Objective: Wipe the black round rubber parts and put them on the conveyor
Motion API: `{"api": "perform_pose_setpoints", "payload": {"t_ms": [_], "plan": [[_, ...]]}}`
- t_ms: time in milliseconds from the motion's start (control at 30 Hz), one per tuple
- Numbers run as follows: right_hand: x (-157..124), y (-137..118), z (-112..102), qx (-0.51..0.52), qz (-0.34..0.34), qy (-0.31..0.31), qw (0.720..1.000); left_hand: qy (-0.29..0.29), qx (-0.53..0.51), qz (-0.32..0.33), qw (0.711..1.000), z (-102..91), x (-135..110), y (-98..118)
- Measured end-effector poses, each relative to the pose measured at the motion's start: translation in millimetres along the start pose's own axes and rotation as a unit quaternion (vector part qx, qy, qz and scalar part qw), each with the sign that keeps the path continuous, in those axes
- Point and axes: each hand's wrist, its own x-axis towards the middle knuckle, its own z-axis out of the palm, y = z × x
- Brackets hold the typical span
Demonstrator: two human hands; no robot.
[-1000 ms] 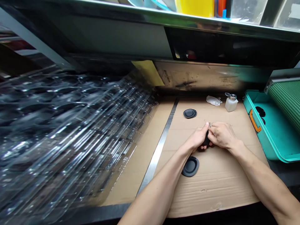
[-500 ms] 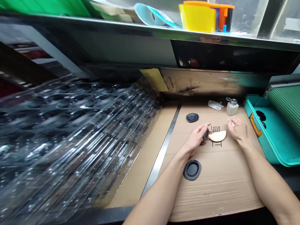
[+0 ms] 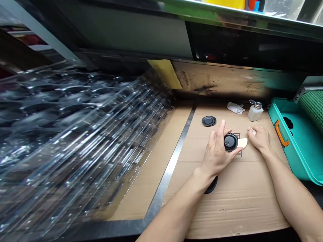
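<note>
"What's in your left hand?"

"A round black part. My left hand holds it by the rim, gripped between thumb and fingers, with its dished face turned toward me — one finger points up just beside it."

"And the right?"

"My right hand is curled, near the part but apart from it, pinching a small white thing at the fingertips. My fingers hide much of it, so I can't tell what it is."

"Where exactly is the black part?"

"In front of me, above the cardboard, to the left of my right hand. It hides some of a cream-coloured piece with a curved edge; whether the two touch, I can't tell. Dark printed marks show on the cardboard close by."

"Any other dark pieces about?"

"A flat black piece lies beyond my left hand. Another dark piece pokes out beside my left forearm, which covers the rest of it."

"And around the edges?"

"At the back, a crumpled white tissue lies beside a white bottle, its metal flap tipped up. To my right sits a turquoise tray with an orange handle and something black inside. To my left, past a grey strip, are clear plastic trays — blurred, in a tall, shiny stack."
</note>
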Motion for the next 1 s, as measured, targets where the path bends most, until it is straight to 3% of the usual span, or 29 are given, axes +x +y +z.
{"api": "perform_pose_setpoints", "payload": {"t_ms": [367, 767, 900, 1000], "plan": [[2, 3, 2, 0.007, 0.004, 0.000, 1.000, 0.026, -0.008, 0.024, 0.999, 5.7, -1, -1], [2, 3, 2, 0.011, 0.007, -0.004, 1.000, -0.010, -0.014, -0.019, 1.000, 7.3, -2, -3], [0, 0, 1, 0.009, 0.013, -0.015, 1.000, -0.055, -0.058, -0.066, 0.995, 4.1, 3, -4], [0, 0, 1, 0.009, 0.010, -0.011, 1.000, -0.114, -0.072, -0.155, 0.979, -1.8, 12, -14]]}}
